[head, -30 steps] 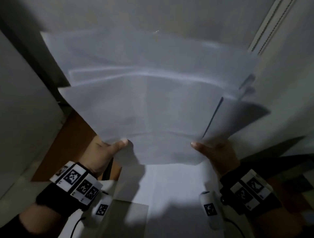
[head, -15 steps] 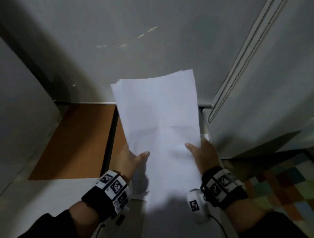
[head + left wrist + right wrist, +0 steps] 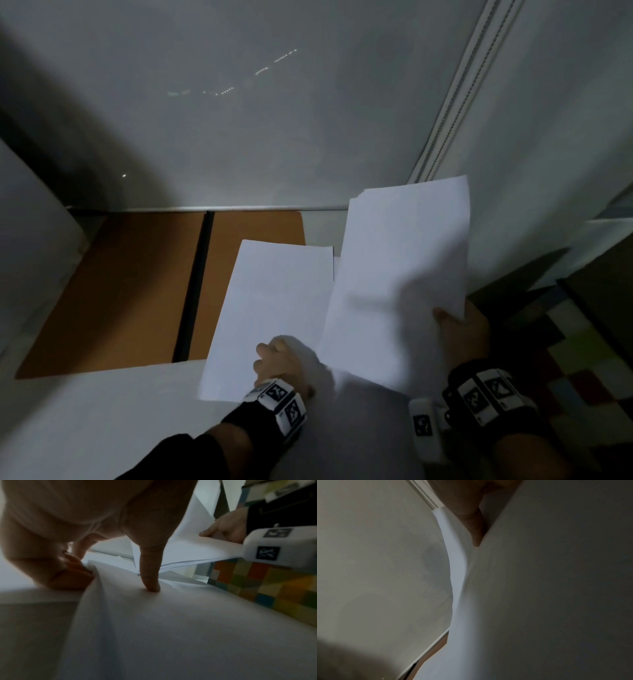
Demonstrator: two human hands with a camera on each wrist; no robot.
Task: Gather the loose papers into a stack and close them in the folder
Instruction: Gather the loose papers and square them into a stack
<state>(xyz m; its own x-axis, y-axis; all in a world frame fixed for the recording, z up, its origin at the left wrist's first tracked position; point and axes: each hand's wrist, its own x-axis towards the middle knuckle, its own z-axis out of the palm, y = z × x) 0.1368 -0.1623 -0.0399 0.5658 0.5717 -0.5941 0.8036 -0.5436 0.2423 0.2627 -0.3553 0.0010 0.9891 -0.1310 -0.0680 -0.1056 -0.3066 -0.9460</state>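
A: Nearest you, your left hand [image 3: 279, 365] is coming down on the loose sheet [image 3: 274, 308] lying on the white table [image 3: 102, 411], one finger [image 3: 150, 582] pressing its surface and the thumb tucking against its edge.

B: And the risk there?

A: I'm judging that the sheet is buckling under that finger; if you are dragging it, it may be creasing or sliding off the table edge.

B: My other hand?

A: To your right, your right hand [image 3: 459, 329] is gripping the stack of papers [image 3: 400, 274] by its near right edge, thumb on top, fingers curling beneath, holding it tilted up above the table. With one hand pinching a corner, the sheets are sagging and could be fanning apart.

B: And the folder?

A: Farther back, the brown folder [image 3: 130, 284] is lying open flat against the wall, the loose sheet overlapping its right half. Nothing is sitting squarely inside yet.
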